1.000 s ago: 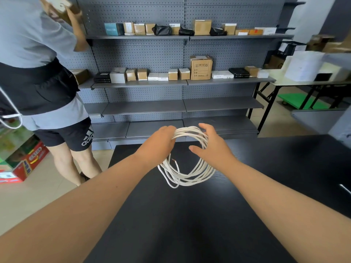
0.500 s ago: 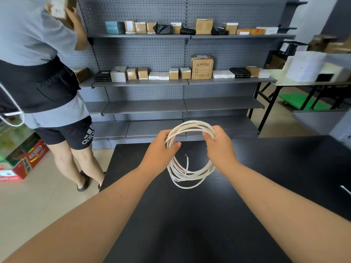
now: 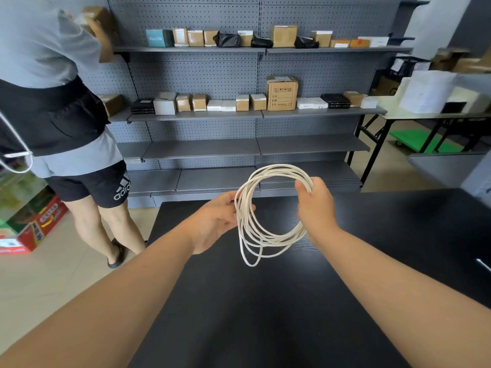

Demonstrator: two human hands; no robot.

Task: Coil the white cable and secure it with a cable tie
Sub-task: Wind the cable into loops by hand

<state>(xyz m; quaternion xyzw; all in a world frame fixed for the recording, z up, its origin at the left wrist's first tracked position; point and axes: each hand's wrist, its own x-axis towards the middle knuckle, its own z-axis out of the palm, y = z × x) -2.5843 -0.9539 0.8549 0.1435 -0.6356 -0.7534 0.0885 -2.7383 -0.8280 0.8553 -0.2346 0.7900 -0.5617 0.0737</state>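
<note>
The white cable (image 3: 276,169) is gathered into a loose round coil of several loops, held upright above the black table (image 3: 265,314). My right hand (image 3: 316,208) grips the coil's upper right side, fingers closed around the bundled strands. On the coil's left side is my left hand (image 3: 215,221), palm turned up and fingers spread, with the strands lying across its fingertips and thumb. One longer loop hangs lowest, close to the tabletop. I see no cable tie on the coil.
A thin pale strip (image 3: 483,264) lies at the table's right edge; I cannot tell what it is. Another person (image 3: 66,115) stands at the left by grey shelves (image 3: 202,150) holding several boxes. A folding table (image 3: 425,116) stands at the right.
The coil has been raised and turned more face-on. My left hand has loosened from a pinch to a spread palm, while my right hand has shifted to the coil's upper right.
</note>
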